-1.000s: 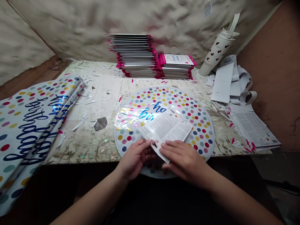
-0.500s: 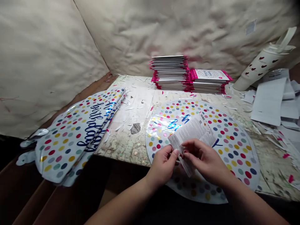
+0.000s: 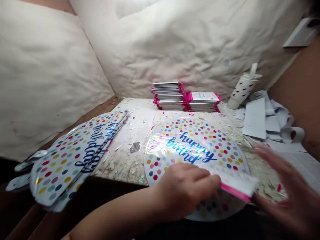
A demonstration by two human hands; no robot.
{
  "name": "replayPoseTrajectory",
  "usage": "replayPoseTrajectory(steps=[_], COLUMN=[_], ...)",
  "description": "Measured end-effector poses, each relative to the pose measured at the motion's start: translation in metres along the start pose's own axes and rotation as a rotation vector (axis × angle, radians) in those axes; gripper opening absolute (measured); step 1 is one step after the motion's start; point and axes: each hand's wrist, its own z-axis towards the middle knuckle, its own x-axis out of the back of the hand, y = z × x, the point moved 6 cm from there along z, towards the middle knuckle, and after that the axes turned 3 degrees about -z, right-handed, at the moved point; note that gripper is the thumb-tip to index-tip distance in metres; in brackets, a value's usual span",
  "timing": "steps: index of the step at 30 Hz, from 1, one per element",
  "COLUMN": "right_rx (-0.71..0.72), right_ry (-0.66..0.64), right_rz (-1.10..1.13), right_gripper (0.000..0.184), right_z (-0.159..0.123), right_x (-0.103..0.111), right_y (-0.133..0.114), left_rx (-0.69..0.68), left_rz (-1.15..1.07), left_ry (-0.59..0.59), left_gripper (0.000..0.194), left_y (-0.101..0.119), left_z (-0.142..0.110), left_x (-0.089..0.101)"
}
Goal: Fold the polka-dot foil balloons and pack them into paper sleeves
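My left hand [image 3: 191,188] is closed on a folded printed card [image 3: 237,185] with a pink edge, pinched between thumb and fingers. The card is blurred and tilted above a round foil balloon [image 3: 190,126], which lies flat, covered in coloured dots and blue "happy birthday" lettering. Smeared by motion, my right hand [image 3: 290,190] is at the right with fingers and thumb apart, close to the card's right end; whether the thumb touches it I cannot tell. The hand and card hide the balloon's lower part.
More dotted balloons [image 3: 62,156] lie in a pile at the left, overhanging the table edge. Two stacks of pink-edged packs [image 3: 168,96] stand at the back. A white tumbler with hearts [image 3: 242,90] and paper strips [image 3: 255,118] are at the right.
The card has turned and moved right in my left hand, its pink edge now showing. My right hand has left its pinch on the card and moved right, opening. The view has shifted.
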Motion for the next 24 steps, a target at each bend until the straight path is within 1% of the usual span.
replayPoseTrajectory(steps=[1,2,3,4,5,6,7,8,9,10,11,12,13,14,15,16,17,18,20,21,22,23,24], right_rx=[0.046,0.055,0.029,-0.036,-0.132,-0.218,-0.272,-0.299,-0.316,-0.333,-0.361,-0.403,-0.453,-0.497,-0.533,-0.558,-0.577,-0.588,-0.562,-0.500,-0.402,-0.266,-0.099], right_ry=[-0.036,-0.055,-0.039,0.024,0.118,0.218,0.275,0.293,0.296,0.294,0.288,0.277,0.262,0.240,0.207,0.179,0.156,0.135,0.081,0.043,0.000,-0.048,-0.087], right_rz=[0.093,0.223,0.369,0.501,0.623,0.734,0.837,0.921,0.973,0.993,0.985,0.962,0.932,0.900,0.869,0.832,0.785,0.724,0.563,0.467,0.363,0.254,0.142], right_gripper=[0.058,0.045,0.032,0.022,0.015,0.012,0.013,0.019,0.028,0.037,0.044,0.047,0.048,0.046,0.044,0.043,0.040,0.037,0.027,0.022,0.020,0.018,0.019], right_z=[0.009,0.017,0.024,0.030,0.036,0.040,0.044,0.049,0.054,0.058,0.060,0.060,0.058,0.054,0.048,0.042,0.036,0.029,0.020,0.017,0.015,0.012,0.008], right_x=[-0.004,-0.010,-0.016,-0.021,-0.026,-0.032,-0.038,-0.045,-0.050,-0.053,-0.056,-0.058,-0.061,-0.064,-0.069,-0.073,-0.077,-0.080,-0.083,-0.083,-0.082,-0.082,-0.082], right_y=[-0.012,-0.020,-0.022,-0.018,-0.010,0.000,0.008,0.014,0.020,0.026,0.032,0.040,0.047,0.054,0.059,0.063,0.066,0.068,0.066,0.062,0.056,0.047,0.036], left_rx=[-0.075,-0.095,-0.058,0.019,0.107,0.183,0.230,0.236,0.215,0.185,0.161,0.148,0.160,0.208,0.283,0.385,0.483,0.511,0.552,0.559,0.566,0.569,0.567], left_rz=[0.021,0.046,0.068,0.078,0.068,0.039,0.006,-0.011,0.019,0.111,0.255,0.441,0.634,0.789,0.902,0.980,1.028,1.024,1.003,0.984,0.969,0.958,0.950], left_ry=[0.013,0.091,0.206,0.312,0.365,0.346,0.277,0.200,0.161,0.186,0.265,0.369,0.474,0.525,0.525,0.459,0.340,0.276,0.114,0.060,0.015,-0.009,-0.013], left_gripper=[0.032,0.035,0.042,0.053,0.062,0.064,0.058,0.045,0.033,0.027,0.026,0.026,0.026,0.028,0.030,0.033,0.037,0.037,0.033,0.030,0.029,0.030,0.034], left_y=[0.008,0.011,0.007,-0.002,-0.013,-0.025,-0.037,-0.048,-0.058,-0.069,-0.082,-0.097,-0.115,-0.138,-0.166,-0.198,-0.231,-0.259,-0.306,-0.323,-0.336,-0.343,-0.344], left_z=[0.009,0.015,0.019,0.021,0.021,0.021,0.023,0.025,0.027,0.032,0.037,0.044,0.052,0.064,0.078,0.093,0.110,0.126,0.155,0.167,0.177,0.186,0.192], left_x=[0.005,0.013,0.024,0.033,0.038,0.039,0.036,0.034,0.037,0.046,0.061,0.080,0.100,0.118,0.133,0.144,0.149,0.151,0.143,0.136,0.128,0.119,0.110])
